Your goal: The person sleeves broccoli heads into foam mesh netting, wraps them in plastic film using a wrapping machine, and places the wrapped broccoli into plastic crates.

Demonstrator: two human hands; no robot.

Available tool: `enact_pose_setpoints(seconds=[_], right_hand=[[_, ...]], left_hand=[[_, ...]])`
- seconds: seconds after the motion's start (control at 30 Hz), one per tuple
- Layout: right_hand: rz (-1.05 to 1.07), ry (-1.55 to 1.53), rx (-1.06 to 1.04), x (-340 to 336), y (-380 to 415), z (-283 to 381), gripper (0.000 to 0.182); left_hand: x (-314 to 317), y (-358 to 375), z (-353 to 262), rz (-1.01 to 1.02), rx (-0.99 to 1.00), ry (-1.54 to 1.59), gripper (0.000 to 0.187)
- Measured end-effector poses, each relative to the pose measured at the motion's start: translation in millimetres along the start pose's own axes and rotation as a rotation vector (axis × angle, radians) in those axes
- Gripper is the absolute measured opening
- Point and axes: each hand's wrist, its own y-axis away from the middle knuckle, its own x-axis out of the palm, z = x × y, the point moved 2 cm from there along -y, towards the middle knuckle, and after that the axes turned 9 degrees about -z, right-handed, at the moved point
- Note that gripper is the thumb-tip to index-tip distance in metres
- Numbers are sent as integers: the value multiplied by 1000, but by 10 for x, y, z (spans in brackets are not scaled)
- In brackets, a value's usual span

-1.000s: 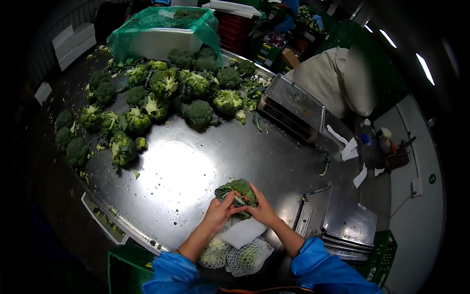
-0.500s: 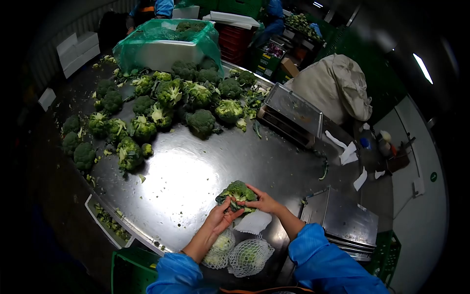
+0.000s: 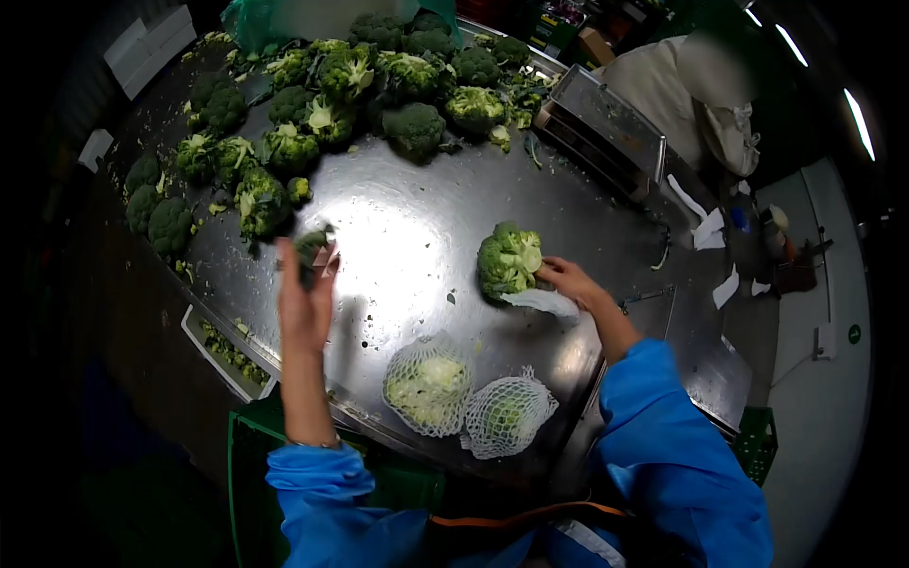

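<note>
A green broccoli head [image 3: 507, 260] rests on the metal table with its cut stem facing right. The fingers of my right hand [image 3: 571, 284] are closed at that stem, just above a white net sleeve [image 3: 542, 302]. My left hand [image 3: 308, 301] is raised over the table's left side, its fingers around a small dark green leafy piece [image 3: 311, 248]. Nearer to me lie two heads in white foam nets, a pale one [image 3: 428, 385] and a greener one [image 3: 508, 417].
Many broccoli heads [image 3: 414, 131] are heaped across the back left. A scale [image 3: 606, 128] stands at the back right, with a large pale sack [image 3: 653, 90] behind it. Green crates [image 3: 256, 473] and a white bin of trimmings [image 3: 227, 355] border the near left edge.
My left hand has left the broccoli and moved left with a leafy piece. The broccoli is turned and set down, still touched by my right hand. The whole view has shifted.
</note>
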Motion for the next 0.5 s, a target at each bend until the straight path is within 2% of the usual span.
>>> enact_pose_setpoints(seconds=[0.07, 0.1, 0.17, 0.2, 0.23, 0.27, 0.3, 0.33, 0.37, 0.4, 0.47, 0.5], right_hand=[[-211, 115, -165, -136, 19, 209, 43], [-137, -99, -177, -163, 154, 473, 39], [21, -529, -154, -52, 667, 1025, 32], [85, -559, -281, 92, 821, 1140, 27], [-1, -507, -347, 206, 967, 1198, 27], [-80, -451, -423, 268, 1091, 1214, 27], [-121, -516, -415, 240, 1166, 1171, 27], [-166, -582, -399, 189, 1252, 1095, 27], [-217, -651, -379, 163, 1344, 1001, 28], [-161, -705, -221, 196, 1439, 868, 30], [-51, -805, 94, 269, 1634, 581, 34], [-11, -779, 165, 334, 1715, 455, 35]], left_hand=[[-118, 38, -118, -325, 153, -468, 62], [-72, 113, -23, -248, 102, -553, 65], [514, 514, 345, 145, -13, -768, 58], [747, 706, 605, 330, -87, -747, 56], [975, 907, 863, 513, -164, -721, 55], [1059, 1047, 1108, 551, -210, -564, 43], [1038, 1103, 1258, 536, -145, -667, 27], [1049, 1181, 1224, 489, -3, -753, 17], [1004, 1231, 1231, 464, 26, -695, 17], [953, 1279, 1236, 439, 49, -637, 16], [867, 1324, 1203, 373, 251, -752, 17], [846, 1338, 1190, 340, 359, -808, 17]])
